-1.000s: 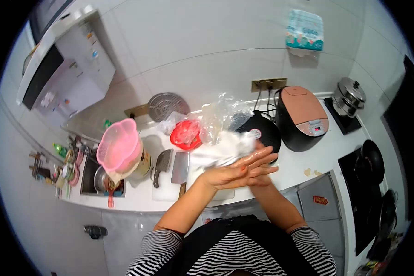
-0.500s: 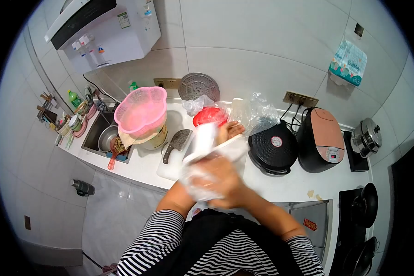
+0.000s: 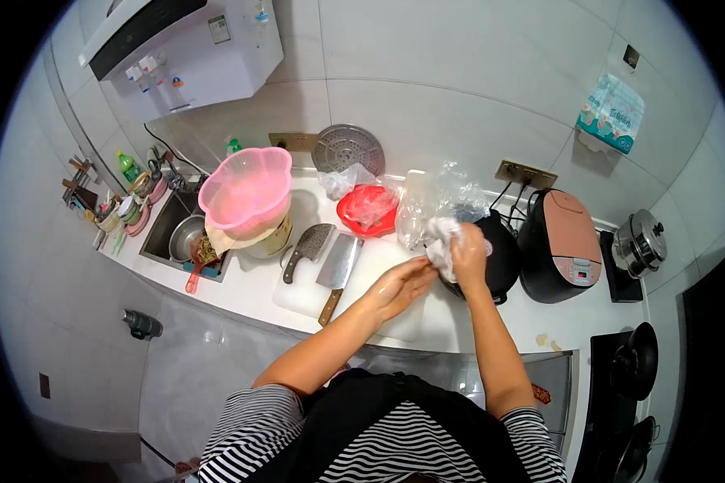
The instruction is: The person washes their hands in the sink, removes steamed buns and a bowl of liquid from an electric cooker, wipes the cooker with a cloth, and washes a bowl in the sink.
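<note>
My right hand (image 3: 470, 251) is closed on a crumpled white cloth or paper (image 3: 441, 241), which I cannot tell apart, above the near left side of a black round electric pan (image 3: 503, 262). Just left of it, my left hand (image 3: 404, 285) has its fingers stretched out and holds nothing; its fingertips come close to the white bundle. Below the hands, a cleaver with a wooden handle (image 3: 331, 306) lies on a white cutting board (image 3: 372, 272). Left of that cleaver rests a second, dark-handled knife with a patterned blade (image 3: 309, 243).
Behind the board sit a red basin (image 3: 351, 220) with plastic in it and clear plastic bags (image 3: 427, 201). A pink colander (image 3: 246, 193) stands beside the sink (image 3: 159, 241). On the right are a rice cooker (image 3: 568, 241) and a steel pot (image 3: 640, 241).
Both hands have come apart from a blurred white thing over the board. The right hand moved up and right with the white bundle; the left moved lower. The wooden-handled cleaver now shows on the board.
</note>
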Motion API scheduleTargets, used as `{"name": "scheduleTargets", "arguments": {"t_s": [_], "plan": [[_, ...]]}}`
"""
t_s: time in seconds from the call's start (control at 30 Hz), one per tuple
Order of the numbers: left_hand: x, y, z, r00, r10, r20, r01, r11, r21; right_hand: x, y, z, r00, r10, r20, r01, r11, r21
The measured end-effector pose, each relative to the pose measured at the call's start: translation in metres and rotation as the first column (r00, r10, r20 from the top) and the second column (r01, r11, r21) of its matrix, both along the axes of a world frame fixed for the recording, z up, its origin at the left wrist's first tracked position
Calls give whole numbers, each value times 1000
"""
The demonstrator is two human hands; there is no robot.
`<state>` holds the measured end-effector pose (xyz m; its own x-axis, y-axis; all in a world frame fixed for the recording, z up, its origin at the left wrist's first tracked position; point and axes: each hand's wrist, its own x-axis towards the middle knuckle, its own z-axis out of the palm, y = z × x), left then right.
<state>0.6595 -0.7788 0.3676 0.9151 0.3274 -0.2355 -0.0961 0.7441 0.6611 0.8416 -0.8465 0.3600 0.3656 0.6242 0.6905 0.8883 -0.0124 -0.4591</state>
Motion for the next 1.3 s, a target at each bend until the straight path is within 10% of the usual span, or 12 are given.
{"name": "scheduleTargets", "arguments": {"t_s": [0.17,0.3,0.4,0.5,0.57,0.63,0.7,0.83,0.93,1.03,1.23,1.3], "plan": [[12,0,2,931,365,0,-355,906,232,-41,9,9,534,107,-838,-120,991,50],[31,18,-4,779,624,53,-626,775,85,-124,15,-19,148,461,-875,-386,841,378],[28,73,-75,780,626,27,-625,780,-31,-113,-11,30,619,456,-639,-746,596,-297],[19,66,-58,984,176,-8,-174,965,-195,-114,-37,114,600,607,-521,-787,564,-250],[31,18,-31,829,80,553,310,758,-574,-98,-22,146,176,756,-630,-905,376,199],[38,-19,-33,814,-150,561,475,728,-494,-97,-9,185,-600,695,-397,-638,-116,761],[50,-68,-26,823,-97,560,447,719,-532,-88,18,178,-810,585,-38,-252,-288,924],[37,-49,13,738,-69,671,384,860,-335,-91,26,140,-430,842,-325,-390,152,908],[7,-28,59,938,332,100,-217,786,-579,-102,23,98,-159,751,-640,-625,426,655],[0,26,10,771,268,578,107,840,-532,-105,6,79,735,617,-281,-613,782,110],[-5,8,33,838,194,510,27,919,-392,-120,3,64,984,54,169,-68,995,78],[-9,-12,35,895,294,336,-245,953,-180,-113,14,55,958,210,-196,-184,973,141]]}}
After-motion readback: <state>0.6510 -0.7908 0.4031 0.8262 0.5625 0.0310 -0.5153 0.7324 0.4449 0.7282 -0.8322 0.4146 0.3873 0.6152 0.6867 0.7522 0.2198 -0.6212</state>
